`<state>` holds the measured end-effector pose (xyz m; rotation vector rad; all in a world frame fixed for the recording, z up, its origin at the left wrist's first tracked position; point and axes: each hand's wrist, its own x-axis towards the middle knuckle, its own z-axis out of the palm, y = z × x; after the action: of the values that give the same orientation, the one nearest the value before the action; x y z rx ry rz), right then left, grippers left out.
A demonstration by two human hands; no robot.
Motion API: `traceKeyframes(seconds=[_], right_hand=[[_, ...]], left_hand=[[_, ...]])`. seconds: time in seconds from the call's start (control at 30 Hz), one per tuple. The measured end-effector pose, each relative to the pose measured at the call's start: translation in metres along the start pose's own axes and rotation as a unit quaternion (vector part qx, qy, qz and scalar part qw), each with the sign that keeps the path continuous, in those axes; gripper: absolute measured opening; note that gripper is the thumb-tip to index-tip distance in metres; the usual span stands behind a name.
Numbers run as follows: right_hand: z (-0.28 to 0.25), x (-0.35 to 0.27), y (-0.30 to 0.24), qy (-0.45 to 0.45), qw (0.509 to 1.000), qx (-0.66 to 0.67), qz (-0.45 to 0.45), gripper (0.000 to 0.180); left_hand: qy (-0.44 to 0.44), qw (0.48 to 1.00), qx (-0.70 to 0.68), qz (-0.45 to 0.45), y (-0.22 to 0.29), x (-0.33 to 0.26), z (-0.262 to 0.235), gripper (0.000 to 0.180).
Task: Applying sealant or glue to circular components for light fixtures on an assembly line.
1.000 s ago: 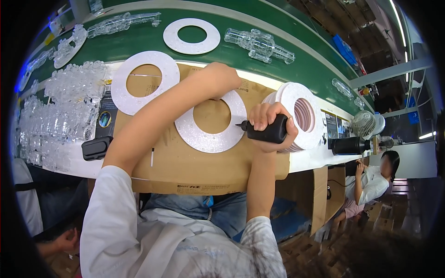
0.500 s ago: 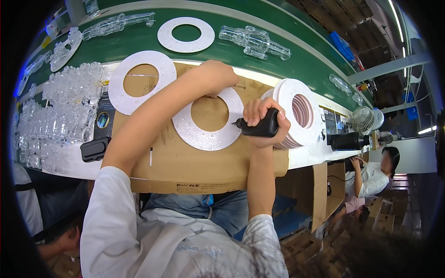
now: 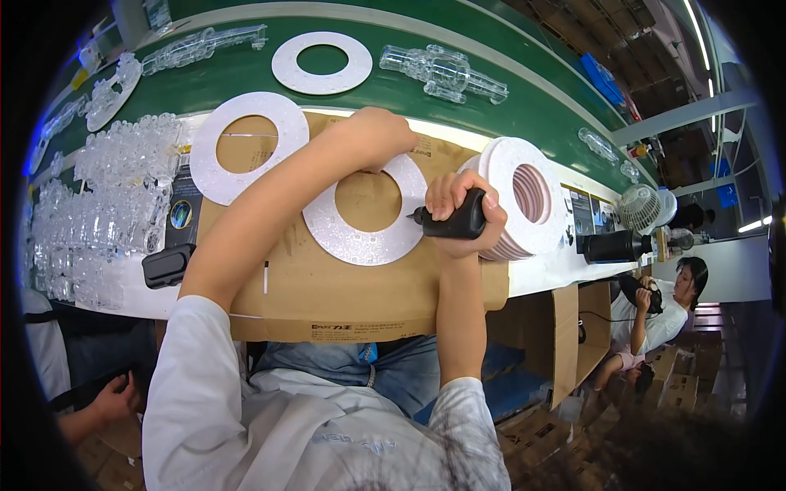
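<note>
A flat white ring (image 3: 360,248) with a speckled surface lies on brown cardboard (image 3: 352,299) in front of me. My left hand (image 3: 378,141) reaches across to its far edge with the fingers curled down, gripping it there; the fingertips are mostly hidden. In my right hand (image 3: 460,222) is a small black squeeze bottle (image 3: 468,216), fingers wrapped round it. The bottle is tilted sideways, its narrow tip pointing left at the ring's right edge. Whether the tip touches the ring, I cannot tell.
Left of centre lies another white ring (image 3: 210,186); a stack of rings (image 3: 550,170) stands right. Clear plastic parts (image 3: 106,213) crowd the left, beside a black case (image 3: 168,265). The green belt (image 3: 246,74) carries a ring (image 3: 358,64) and clear parts. A co-worker (image 3: 667,315) sits right.
The ring and clear parts on the green belt have shifted slightly left. My right hand and the bottle have edged a little left; my left hand stays nearly in place.
</note>
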<state>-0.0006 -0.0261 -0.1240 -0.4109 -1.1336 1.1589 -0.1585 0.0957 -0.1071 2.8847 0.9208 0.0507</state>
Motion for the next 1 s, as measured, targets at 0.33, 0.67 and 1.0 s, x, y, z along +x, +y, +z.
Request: traceKeyframes(seconds=[0.33, 0.67, 1.0], right_hand=[[0.000, -0.002, -0.018, 0.004, 1.000, 0.029, -0.008, 0.041], [0.007, -0.002, -0.025, 0.038, 0.994, -0.097, 0.043, 0.041], [0.013, 0.000, -0.022, 0.058, 0.986, -0.153, 0.044, 0.043]], left_hand=[[-0.054, 0.998, -0.015, -0.002, -0.004, -0.005, -0.014, 0.045], [-0.067, 0.996, -0.042, -0.031, -0.007, -0.008, -0.017, 0.056], [-0.080, 0.994, -0.062, -0.042, -0.007, -0.009, -0.021, 0.058]])
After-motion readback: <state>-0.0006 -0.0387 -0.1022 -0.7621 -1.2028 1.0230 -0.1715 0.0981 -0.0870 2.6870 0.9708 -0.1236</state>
